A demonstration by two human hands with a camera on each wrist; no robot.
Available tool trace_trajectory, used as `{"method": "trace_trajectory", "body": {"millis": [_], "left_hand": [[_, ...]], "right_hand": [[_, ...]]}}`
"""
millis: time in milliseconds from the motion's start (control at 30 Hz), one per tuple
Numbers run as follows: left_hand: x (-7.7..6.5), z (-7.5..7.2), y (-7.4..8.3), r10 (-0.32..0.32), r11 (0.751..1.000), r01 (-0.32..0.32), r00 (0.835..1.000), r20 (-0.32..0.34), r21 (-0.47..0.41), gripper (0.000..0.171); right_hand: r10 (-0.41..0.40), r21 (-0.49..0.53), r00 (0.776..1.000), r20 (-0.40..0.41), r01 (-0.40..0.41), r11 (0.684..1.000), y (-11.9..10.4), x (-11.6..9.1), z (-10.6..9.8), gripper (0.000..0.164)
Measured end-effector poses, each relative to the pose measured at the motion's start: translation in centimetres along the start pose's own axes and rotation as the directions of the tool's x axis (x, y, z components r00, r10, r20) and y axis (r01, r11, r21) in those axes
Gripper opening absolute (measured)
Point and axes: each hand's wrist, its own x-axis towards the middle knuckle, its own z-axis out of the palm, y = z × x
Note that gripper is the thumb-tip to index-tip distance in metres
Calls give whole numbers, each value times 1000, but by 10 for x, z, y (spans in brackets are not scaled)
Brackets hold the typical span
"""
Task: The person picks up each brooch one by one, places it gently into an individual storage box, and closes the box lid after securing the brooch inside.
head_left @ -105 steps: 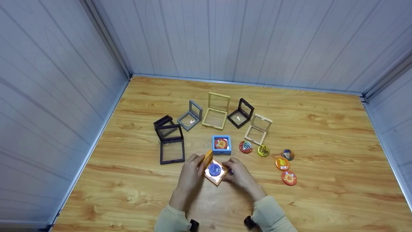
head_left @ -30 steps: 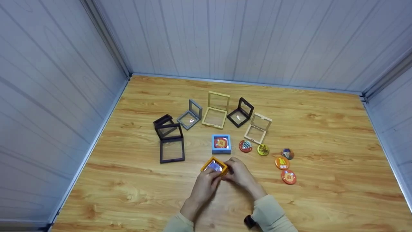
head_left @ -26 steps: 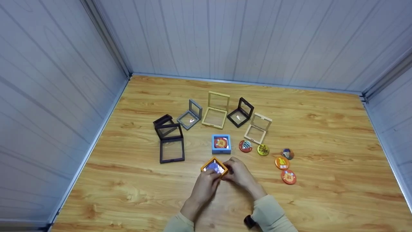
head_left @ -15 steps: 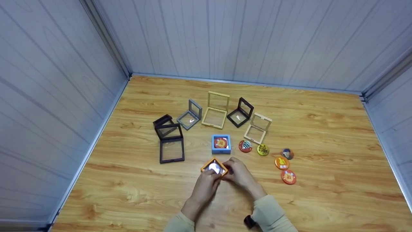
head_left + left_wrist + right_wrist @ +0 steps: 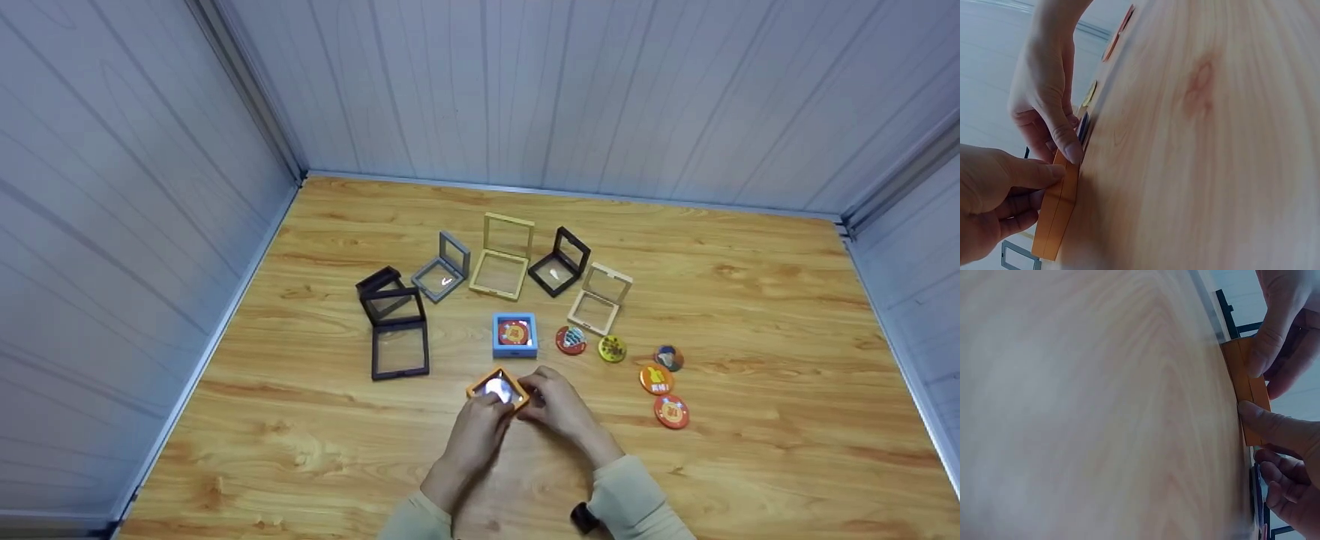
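In the head view an orange display case (image 5: pixel 517 401) lies at the front middle with its lid down. White glare covers most of its clear window and what is inside. My left hand (image 5: pixel 474 431) grips its near left side, with fingers over the top and the thumb on the side wall, as the left wrist view shows. At the right corner my right hand (image 5: pixel 559 409) pinches the case, its thumb (image 5: pixel 1266 422) low on the side wall. A thin dark disc (image 5: pixel 1256 489) lies by the right fingers, seen edge-on in the right wrist view.
Behind the case stands a blue case (image 5: pixel 514 351) with a red badge inside. Opened frames in black (image 5: pixel 400 373), grey (image 5: pixel 439 281), yellow (image 5: pixel 499 292) and beige (image 5: pixel 592 322) form an arc. Loose badges, including a yellow one (image 5: pixel 612 348) and an orange one (image 5: pixel 656 379), lie to the right.
Earlier the orange case stood open on a blue badge with my left hand at its lid. The lid has since come down and the left hand moved to the near side; the last second shows little movement.
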Motion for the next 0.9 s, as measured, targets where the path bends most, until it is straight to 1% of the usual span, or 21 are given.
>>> {"method": "trace_trajectory", "body": {"millis": [167,300,367,500,533,633,767,900], "left_hand": [[2,-3,-3,1,1000,-1,1000,22,20,15],[3,-7,-5,9,996,-13,999,37,87,15],[4,-9,-7,1,993,-7,998,56,114,15],[6,-13,-12,3,989,-13,998,67,147,14],[6,-15,-13,0,989,-10,997,71,149,15],[6,-17,-17,14,986,-23,999,53,163,14],[7,-19,-22,16,987,-25,998,56,158,15],[8,-21,-25,19,988,-28,998,63,152,15]], "right_hand": [[-24,-10,999,-25,24,1000,0,-4,-4,37],[-7,4,999,-49,7,1000,2,-9,-8,33],[-14,0,998,-68,14,1000,4,-12,-9,31],[-30,-47,993,-117,24,999,10,-21,-16,29],[-26,-55,991,-128,19,998,11,-23,-18,29],[2,-88,988,-156,-16,996,17,-28,-24,30],[45,-113,983,-177,-66,991,22,-32,-33,31],[50,-156,981,-188,-80,985,27,-38,-40,32]]}}
